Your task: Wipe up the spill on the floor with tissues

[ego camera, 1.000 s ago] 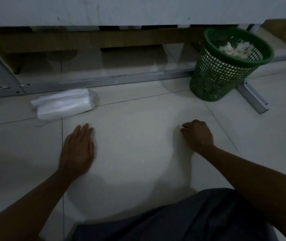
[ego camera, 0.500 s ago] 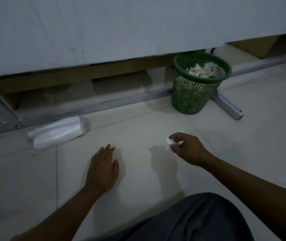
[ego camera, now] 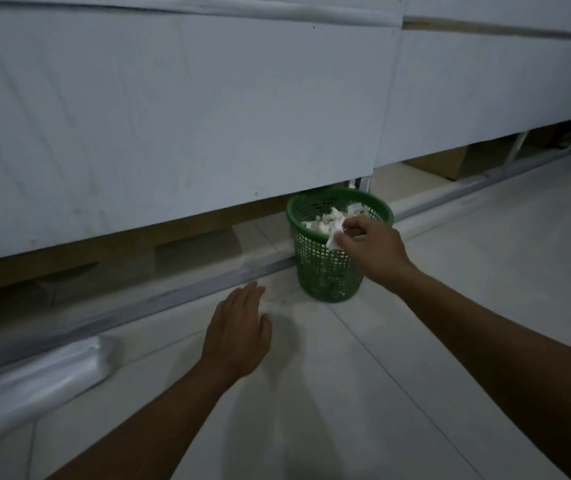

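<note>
Once floor-level, tissue (ego camera: 335, 233) now over basket (ego camera: 325, 271)

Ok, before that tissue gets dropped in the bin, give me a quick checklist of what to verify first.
1. Used tissue gripped in the right hand: ok, pinched at the fingertips.
2. Tissue over the green bin opening: ok, it hangs at the near rim.
3. Room in the bin: cannot tell; crumpled tissues already pile close to the rim.
4. Left hand clear of the bin: ok, spread low over the floor tiles, empty.
5. Fresh tissue pack available: ok, lying on the floor at left.
6. Spill fully wiped: cannot tell; light is dim.
</note>
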